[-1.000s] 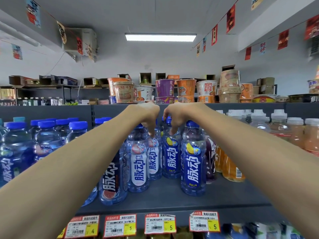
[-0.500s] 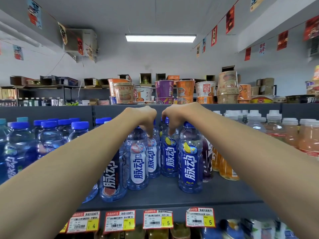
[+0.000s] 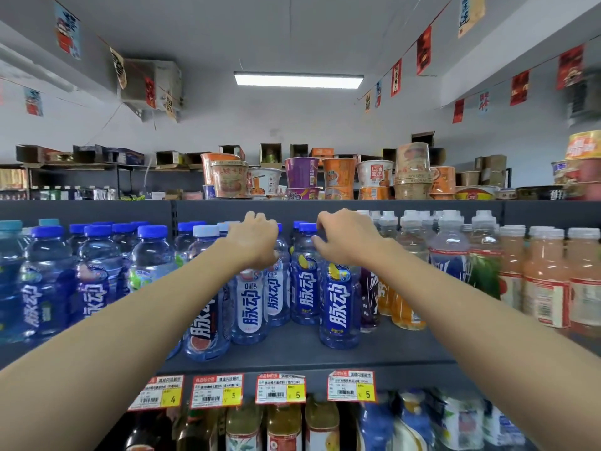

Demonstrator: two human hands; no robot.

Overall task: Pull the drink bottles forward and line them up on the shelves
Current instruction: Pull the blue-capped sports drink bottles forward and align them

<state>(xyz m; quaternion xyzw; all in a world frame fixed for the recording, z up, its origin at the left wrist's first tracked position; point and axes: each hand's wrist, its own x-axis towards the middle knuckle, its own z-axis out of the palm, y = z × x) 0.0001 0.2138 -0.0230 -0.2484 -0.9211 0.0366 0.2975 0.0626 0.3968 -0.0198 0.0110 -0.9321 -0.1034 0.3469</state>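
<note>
Blue-capped drink bottles (image 3: 153,255) stand upright on the grey shelf (image 3: 292,356), unevenly staggered. A white-labelled bottle (image 3: 248,309) and a blue-labelled bottle (image 3: 340,309) stand nearer than the two between them.

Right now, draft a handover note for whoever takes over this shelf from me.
Left hand: curled over the top of the white-label bottle; grip hidden.
Right hand: fingers curled over the top of the lemon-label bottle; grip unclear.
Both bottles stand upright, set back from the shelf edge.
Done: nothing lined up yet.
Left: pull these and the rear bottles forward, then even the row.
</note>
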